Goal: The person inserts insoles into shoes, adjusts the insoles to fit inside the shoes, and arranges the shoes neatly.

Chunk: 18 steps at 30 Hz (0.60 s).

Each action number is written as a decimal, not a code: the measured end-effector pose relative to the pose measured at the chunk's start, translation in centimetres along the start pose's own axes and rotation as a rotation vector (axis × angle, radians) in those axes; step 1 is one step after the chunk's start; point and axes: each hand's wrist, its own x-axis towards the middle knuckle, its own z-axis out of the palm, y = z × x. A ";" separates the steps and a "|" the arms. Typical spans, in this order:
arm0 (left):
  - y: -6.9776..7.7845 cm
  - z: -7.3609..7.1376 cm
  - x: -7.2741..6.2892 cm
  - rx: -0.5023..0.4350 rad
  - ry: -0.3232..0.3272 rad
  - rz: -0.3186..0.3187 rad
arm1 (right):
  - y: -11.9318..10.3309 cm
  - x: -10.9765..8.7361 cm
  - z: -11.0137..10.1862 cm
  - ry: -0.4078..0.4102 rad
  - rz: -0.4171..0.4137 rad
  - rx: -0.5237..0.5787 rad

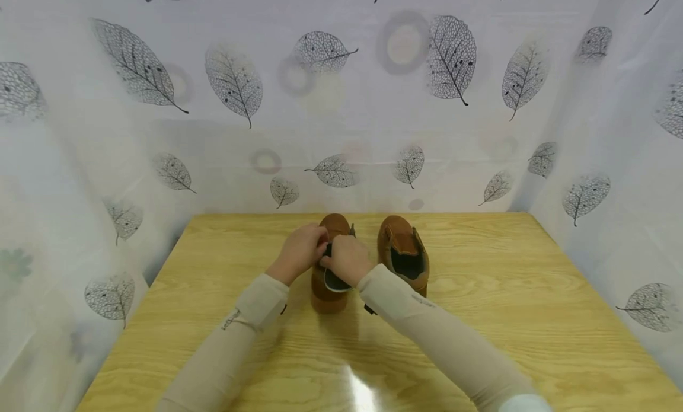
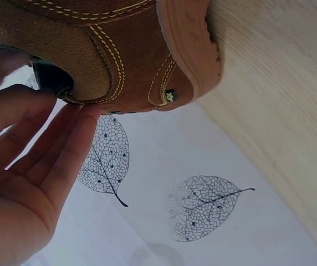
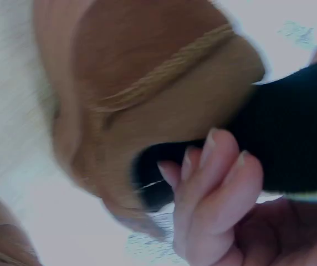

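Observation:
A brown leather shoe (image 1: 329,305) with yellow stitching stands on the table, toe away from me. A dark insole (image 3: 297,122) with a pale edge slants at the shoe's opening, its near end sticking out above the heel in the head view. My right hand (image 1: 349,261) grips this insole, fingers curled at it in the right wrist view. At the left side of the opening, my left hand (image 2: 31,183) pinches the shoe's upper edge between thumb and fingertips. The insole's far end is hidden inside the shoe and behind my hands.
A matching brown shoe (image 1: 392,228) stands just to the right, its dark opening facing up. Both shoes are near the back edge of the wooden table (image 1: 240,240). A white curtain (image 1: 363,127) with a leaf print hangs behind and on both sides.

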 end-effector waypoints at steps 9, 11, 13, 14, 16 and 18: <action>-0.1 0.2 -0.3 -0.030 0.006 0.013 | -0.5 -0.9 0.2 -0.016 0.034 -0.115; -0.2 0.2 -0.2 -0.031 0.020 0.011 | -0.6 -1.5 -0.2 -0.017 0.004 -0.144; -0.2 0.1 -0.1 -0.028 0.025 0.009 | -0.5 -2.1 -0.4 -0.020 -0.043 -0.171; -0.2 0.1 -0.1 -0.023 0.026 0.008 | -0.5 -2.4 -0.5 -0.018 -0.061 -0.176; -0.2 0.0 0.0 -0.015 0.019 0.003 | -0.3 -3.2 -0.8 -0.031 -0.080 -0.171; -0.2 -0.1 0.0 -0.013 0.007 -0.005 | -0.2 -4.0 -1.1 -0.048 -0.074 -0.139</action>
